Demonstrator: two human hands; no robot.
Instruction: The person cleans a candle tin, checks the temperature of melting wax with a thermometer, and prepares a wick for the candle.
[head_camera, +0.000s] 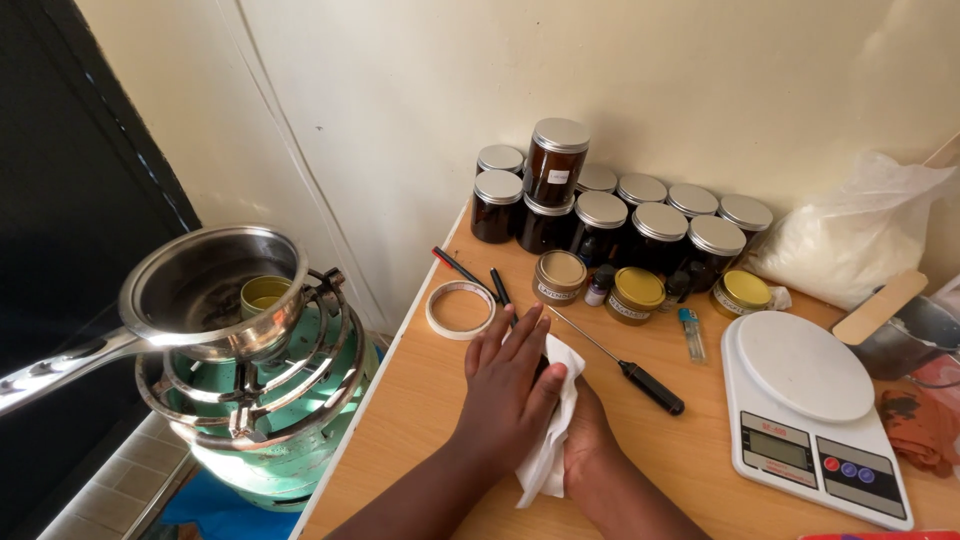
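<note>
- The left hand (508, 385) is lying flat with fingers spread over a small dark thing, pressing it onto the tabletop (420, 450); the right hand (585, 440) is gripping a white cloth (553, 430) bunched against that thing. What the dark thing is cannot be told, since the hands are hiding most of it. It could be slipping out sideways if the cloth drags.
- Just beyond the fingertips, a black-handled probe (620, 365) is lying at a slant; a wide sweep of the cloth could be knocking it away.
- The tape roll (460, 309) and two pens (480, 280) are sitting near the tabletop's left edge and risk being pushed off.
- Small gold-lidded tins (637, 294) and stacked dark jars (555, 165) are standing close together; a bump could be toppling them.
- Farthest left, a saucepan (210, 290) is resting on a gas burner (260, 400), its handle jutting out where an elbow might be catching it.
</note>
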